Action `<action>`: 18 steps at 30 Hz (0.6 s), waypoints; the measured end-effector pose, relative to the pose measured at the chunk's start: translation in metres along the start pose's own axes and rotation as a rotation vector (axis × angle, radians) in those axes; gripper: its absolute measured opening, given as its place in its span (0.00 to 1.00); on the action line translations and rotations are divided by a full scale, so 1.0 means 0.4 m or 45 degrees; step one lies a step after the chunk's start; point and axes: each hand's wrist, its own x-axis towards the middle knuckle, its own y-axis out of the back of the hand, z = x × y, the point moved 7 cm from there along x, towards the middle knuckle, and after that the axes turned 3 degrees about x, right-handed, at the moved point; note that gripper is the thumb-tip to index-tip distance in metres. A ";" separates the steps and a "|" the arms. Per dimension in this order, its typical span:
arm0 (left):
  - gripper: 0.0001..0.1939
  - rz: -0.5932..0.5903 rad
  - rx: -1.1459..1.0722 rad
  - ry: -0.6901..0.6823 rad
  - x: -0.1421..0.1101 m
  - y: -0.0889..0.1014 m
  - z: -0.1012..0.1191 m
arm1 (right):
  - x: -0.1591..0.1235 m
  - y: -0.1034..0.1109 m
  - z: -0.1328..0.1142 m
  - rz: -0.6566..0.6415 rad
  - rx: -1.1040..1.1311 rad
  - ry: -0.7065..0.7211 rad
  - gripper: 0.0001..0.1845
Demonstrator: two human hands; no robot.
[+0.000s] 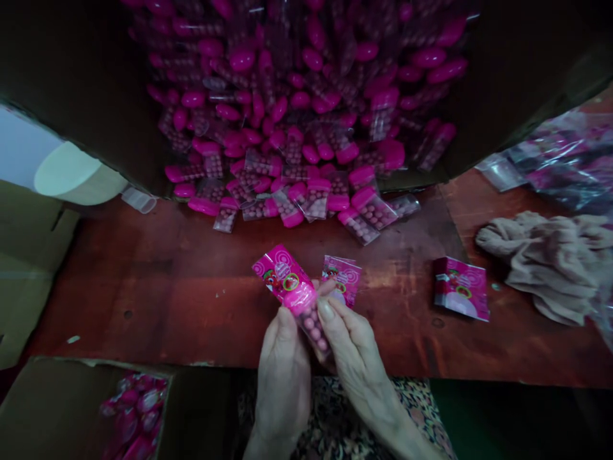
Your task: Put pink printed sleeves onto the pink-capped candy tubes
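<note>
Between my two hands is a small clear candy dispenser (315, 330) filled with pink balls, tilted with its pink cap towards the upper left. A printed pink sleeve (278, 268) sits over the cap end and sticks out beyond it. My left hand (285, 374) grips the dispenser from the left, thumb up near the cap. From the right, my right hand (357, 348) closes on it, thumb along its side. Just beyond the right fingers are a few flat printed sleeves (347, 275), partly covered by that hand; I cannot tell whether the fingers touch them.
A large cardboard box (86, 83) lies open towards me, with many pink-capped dispensers (287, 172) spilling onto the red-brown table (158, 287). Rightward are a sleeve stack (464, 291), a crumpled cloth (550, 255) and plastic bags (569, 153). At lower left, another box (48, 409) contains wrapped pink pieces.
</note>
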 end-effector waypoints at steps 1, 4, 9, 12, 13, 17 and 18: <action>0.20 0.023 0.007 -0.007 0.002 0.007 0.006 | 0.000 -0.006 0.006 -0.025 0.065 -0.053 0.16; 0.19 0.066 0.049 -0.053 0.004 0.023 0.020 | -0.009 -0.027 0.003 -0.081 0.145 -0.124 0.18; 0.19 0.013 0.169 -0.043 -0.011 0.023 0.001 | -0.034 -0.018 -0.024 0.109 -0.077 0.032 0.16; 0.16 0.016 0.157 -0.060 -0.012 0.025 -0.003 | -0.033 -0.013 -0.035 0.140 -0.373 0.209 0.14; 0.15 0.021 0.127 -0.058 -0.009 0.026 -0.001 | -0.027 -0.015 -0.035 0.111 -0.423 0.246 0.14; 0.15 0.026 0.039 -0.084 0.014 0.028 0.032 | 0.002 -0.017 -0.035 -0.018 -0.435 0.257 0.15; 0.15 0.051 0.042 -0.127 0.019 0.031 0.047 | 0.006 -0.019 -0.037 -0.051 -0.428 0.252 0.15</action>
